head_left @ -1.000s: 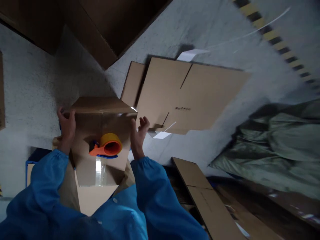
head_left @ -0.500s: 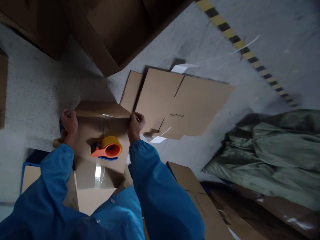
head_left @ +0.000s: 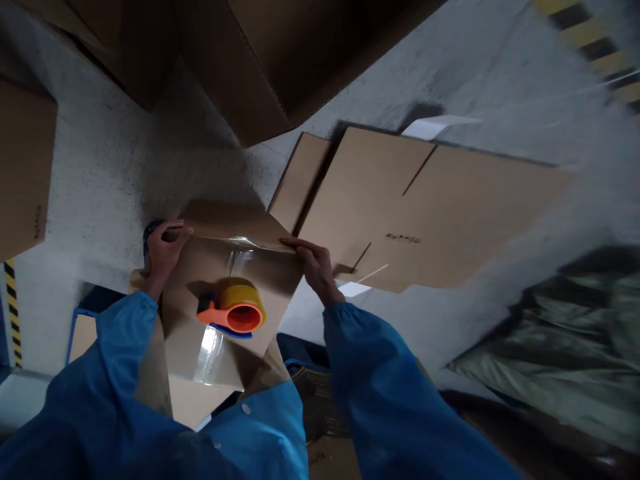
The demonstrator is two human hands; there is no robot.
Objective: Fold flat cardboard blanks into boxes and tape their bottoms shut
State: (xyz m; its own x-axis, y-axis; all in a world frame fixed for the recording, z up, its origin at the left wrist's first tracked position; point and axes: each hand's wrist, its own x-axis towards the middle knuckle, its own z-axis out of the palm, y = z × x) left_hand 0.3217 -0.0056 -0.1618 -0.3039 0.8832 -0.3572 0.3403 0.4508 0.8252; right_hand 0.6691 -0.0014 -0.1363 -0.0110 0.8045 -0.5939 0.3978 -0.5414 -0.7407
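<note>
A cardboard box [head_left: 187,333] is in front of my body, with clear tape [head_left: 209,353] along its middle seam. On its top rests a tape dispenser [head_left: 233,315] with an orange frame, a yellow roll and a blue strip. My left hand [head_left: 166,252] grips the far left corner of the box, thumb and fingers curled at the edge. At the far right corner, my right hand [head_left: 316,265] holds the edge, fingers lying along it and the thumb partly hidden. Between the hands runs a shiny band of tape on the far edge.
Flat cardboard sheets [head_left: 450,207] lie stacked on the floor to the right, with white straps [head_left: 435,125] at their edges. Large open boxes [head_left: 260,87] stand beyond. A green cover [head_left: 565,367] lies at far right, and striped floor tape [head_left: 600,50] crosses the upper right.
The view has shifted, so the scene sits farther right. My right hand's fingers have straightened along the box edge, and my left hand's grip has loosened a little. The dispenser stays on the box.
</note>
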